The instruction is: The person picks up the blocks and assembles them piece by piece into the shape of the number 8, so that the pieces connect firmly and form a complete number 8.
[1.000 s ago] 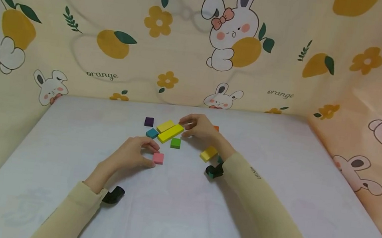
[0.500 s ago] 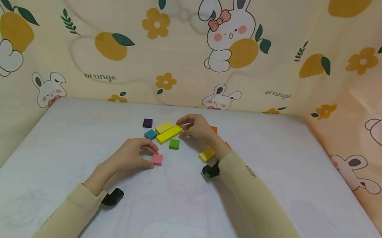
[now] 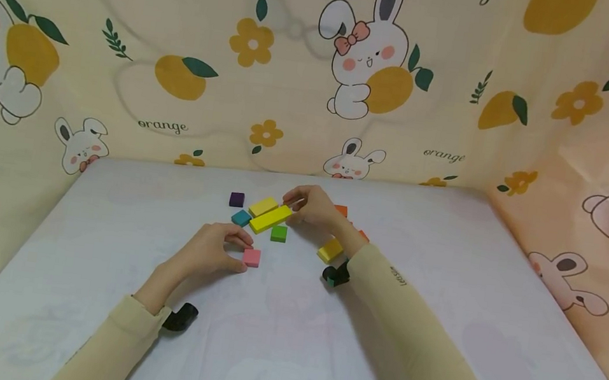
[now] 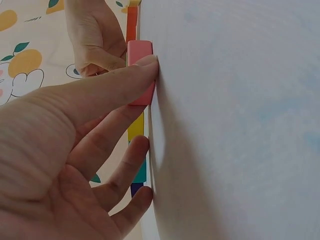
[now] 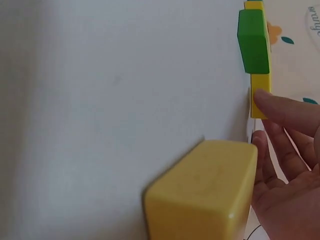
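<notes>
My left hand (image 3: 210, 247) pinches a small pink block (image 3: 252, 257) between thumb and index finger; in the left wrist view the thumb (image 4: 142, 67) lies on its near face. The other fingers are spread over the tabletop. My right hand (image 3: 315, 209) holds the right end of a long bright yellow block (image 3: 270, 219), its thumb (image 5: 272, 104) on the near side in the right wrist view. Behind that block lies a paler yellow block (image 3: 263, 206). A green block (image 3: 279, 233) sits just in front of it, and a teal block (image 3: 241, 217) at its left end.
A dark purple block (image 3: 236, 199) stands at the back left. An orange block (image 3: 341, 210) and a golden yellow block (image 3: 330, 250) lie beside the right arm, which partly hides more pieces. A patterned cloth (image 3: 202, 87) rises behind the white tabletop (image 3: 260, 351).
The long yellow block has turned slightly in my right hand, and a narrow gap shows beside the paler block. My left hand stays at the pink block. The head view has shifted a little.
</notes>
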The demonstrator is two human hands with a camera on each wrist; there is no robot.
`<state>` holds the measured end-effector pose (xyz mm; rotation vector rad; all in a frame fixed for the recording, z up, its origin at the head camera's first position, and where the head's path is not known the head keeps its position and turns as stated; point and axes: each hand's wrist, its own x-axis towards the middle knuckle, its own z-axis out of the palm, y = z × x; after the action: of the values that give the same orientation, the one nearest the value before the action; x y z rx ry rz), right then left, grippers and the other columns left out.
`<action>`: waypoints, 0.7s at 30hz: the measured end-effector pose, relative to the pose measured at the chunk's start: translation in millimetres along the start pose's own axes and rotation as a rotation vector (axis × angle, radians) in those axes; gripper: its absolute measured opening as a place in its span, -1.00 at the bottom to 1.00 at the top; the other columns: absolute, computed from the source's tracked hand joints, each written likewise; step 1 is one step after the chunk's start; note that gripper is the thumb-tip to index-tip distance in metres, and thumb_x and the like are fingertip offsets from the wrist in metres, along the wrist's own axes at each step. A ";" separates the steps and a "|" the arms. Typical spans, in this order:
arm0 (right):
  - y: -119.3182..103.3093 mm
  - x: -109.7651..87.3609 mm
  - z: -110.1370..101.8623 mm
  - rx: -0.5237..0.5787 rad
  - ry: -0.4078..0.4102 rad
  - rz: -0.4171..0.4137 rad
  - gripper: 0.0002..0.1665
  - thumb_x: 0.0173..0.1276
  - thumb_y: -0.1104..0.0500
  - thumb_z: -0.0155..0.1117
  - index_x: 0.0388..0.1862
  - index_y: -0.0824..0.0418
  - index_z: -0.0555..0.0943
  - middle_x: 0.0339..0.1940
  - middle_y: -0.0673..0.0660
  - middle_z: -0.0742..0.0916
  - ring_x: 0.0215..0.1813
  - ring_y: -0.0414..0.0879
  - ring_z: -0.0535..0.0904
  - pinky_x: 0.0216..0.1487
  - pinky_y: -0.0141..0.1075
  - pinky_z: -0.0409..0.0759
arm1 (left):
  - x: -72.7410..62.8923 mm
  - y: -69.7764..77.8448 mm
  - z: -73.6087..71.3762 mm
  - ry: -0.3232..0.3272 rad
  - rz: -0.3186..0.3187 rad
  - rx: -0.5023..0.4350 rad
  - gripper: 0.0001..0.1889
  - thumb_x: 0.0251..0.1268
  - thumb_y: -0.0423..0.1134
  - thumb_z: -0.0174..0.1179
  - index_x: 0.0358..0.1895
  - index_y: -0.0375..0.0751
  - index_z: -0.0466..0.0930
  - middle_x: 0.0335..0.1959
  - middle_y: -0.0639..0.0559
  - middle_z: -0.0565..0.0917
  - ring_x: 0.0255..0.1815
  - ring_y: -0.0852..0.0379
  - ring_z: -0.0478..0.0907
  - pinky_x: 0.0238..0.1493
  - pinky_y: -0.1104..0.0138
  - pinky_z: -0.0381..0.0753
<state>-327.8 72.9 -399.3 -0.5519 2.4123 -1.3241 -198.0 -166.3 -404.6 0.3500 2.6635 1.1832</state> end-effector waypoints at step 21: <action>5.0 -10.2 -8.9 -0.153 0.026 -0.054 -0.49 0.06 0.28 0.60 0.02 0.21 0.67 -0.15 0.03 0.68 -0.08 -0.02 0.53 0.04 -0.27 0.52 | -0.2 -0.9 0.2 0.004 0.013 0.001 -0.57 -0.04 -0.24 0.57 -0.05 -0.08 0.65 -0.20 0.20 0.72 0.14 -0.03 0.51 0.30 -0.14 0.25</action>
<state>-324.0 86.8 -398.1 -0.6481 2.5511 -1.1807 -197.9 -166.8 -405.4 0.3659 2.6690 1.1871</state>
